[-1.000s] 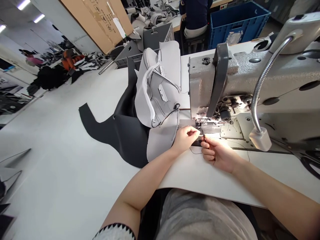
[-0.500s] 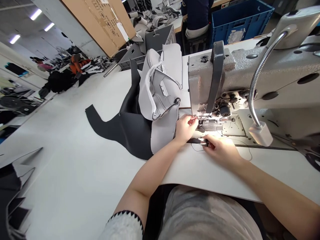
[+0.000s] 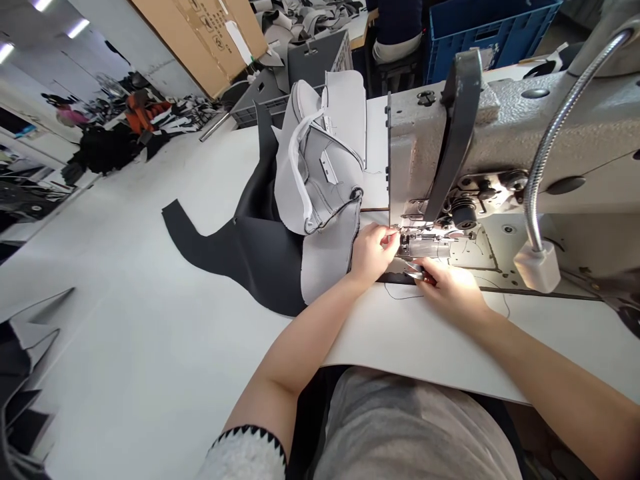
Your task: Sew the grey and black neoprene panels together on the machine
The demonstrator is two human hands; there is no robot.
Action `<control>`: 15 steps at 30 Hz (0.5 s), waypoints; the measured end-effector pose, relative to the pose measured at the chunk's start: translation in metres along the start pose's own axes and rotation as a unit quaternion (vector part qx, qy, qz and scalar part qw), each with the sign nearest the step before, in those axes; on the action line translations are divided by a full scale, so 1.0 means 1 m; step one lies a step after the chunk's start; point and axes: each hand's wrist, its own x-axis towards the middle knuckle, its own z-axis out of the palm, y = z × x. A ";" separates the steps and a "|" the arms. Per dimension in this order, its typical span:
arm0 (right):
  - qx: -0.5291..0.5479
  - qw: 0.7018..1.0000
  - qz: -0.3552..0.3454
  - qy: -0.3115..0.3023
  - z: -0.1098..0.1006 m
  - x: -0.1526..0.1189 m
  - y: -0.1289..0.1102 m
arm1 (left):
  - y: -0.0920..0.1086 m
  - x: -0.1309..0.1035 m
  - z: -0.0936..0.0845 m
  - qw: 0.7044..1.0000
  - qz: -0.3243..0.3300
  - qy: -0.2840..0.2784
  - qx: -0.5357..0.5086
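Observation:
My right hand [image 3: 453,288] grips a pair of thread snips [image 3: 416,271], their blades pointing left just below the presser area of the sewing machine [image 3: 435,153]. Left of the needle area, my left hand [image 3: 374,252] is closed in a pinch at the machine's lower edge; what lies between its fingertips is too small to make out. Beside that hand rests a sewn grey cover piece [image 3: 327,260] with a white strip, joined to a black panel [image 3: 270,263] that spreads over the table. A loose dark thread [image 3: 400,297] curls below the snips.
The white table [image 3: 165,360] extends to the left, with dark folded pieces [image 3: 20,373] at its near left edge. A flexible lamp [image 3: 537,265] hangs right of the needle. Behind stand a grey crate [image 3: 320,57], a cardboard box [image 3: 210,40], a blue crate [image 3: 490,40] and a seated person [image 3: 399,30].
My right hand has turned and risen slightly, so the snips' blades now show near the needle area. My left hand keeps its pinch. The whole view has shifted a little.

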 end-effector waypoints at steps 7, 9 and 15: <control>-0.052 0.997 -0.027 0.050 0.003 0.007 -0.003 | -0.001 -0.001 0.003 1.000 0.008 -0.016 0.009; -0.062 0.997 -0.027 0.047 0.003 0.010 -0.004 | -0.002 -0.002 0.004 1.000 0.012 -0.026 0.005; -0.072 0.997 -0.031 0.023 0.004 0.016 -0.004 | -0.004 -0.002 0.006 0.999 0.024 -0.021 -0.011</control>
